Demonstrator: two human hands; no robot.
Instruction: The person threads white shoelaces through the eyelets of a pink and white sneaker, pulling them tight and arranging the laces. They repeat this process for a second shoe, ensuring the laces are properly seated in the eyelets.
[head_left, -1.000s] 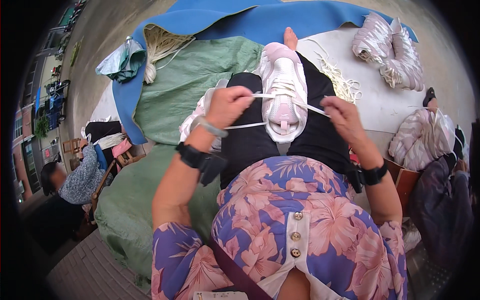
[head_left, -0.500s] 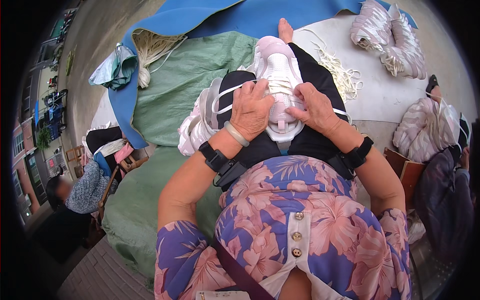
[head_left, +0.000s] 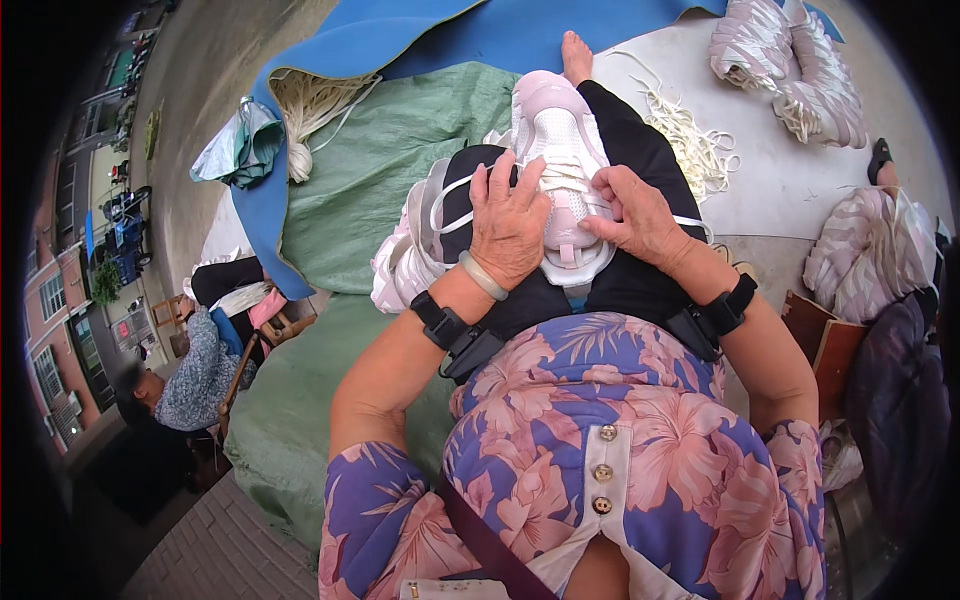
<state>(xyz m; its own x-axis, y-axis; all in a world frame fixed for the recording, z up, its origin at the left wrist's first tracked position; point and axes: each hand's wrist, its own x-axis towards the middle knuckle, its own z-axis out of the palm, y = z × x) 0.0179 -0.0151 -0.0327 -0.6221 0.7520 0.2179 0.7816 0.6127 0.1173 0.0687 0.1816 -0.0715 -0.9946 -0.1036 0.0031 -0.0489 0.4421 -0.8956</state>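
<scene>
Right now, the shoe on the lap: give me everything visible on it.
The shoe is a pale pink-white sneaker, mesh-like upper, white laces across its middle. It lies sole-down on the black-trousered lap, toe pointing away from the person. The left hand covers its left side; the right hand presses its right side. A loose lace loops off to the left. Sole hidden.
</scene>
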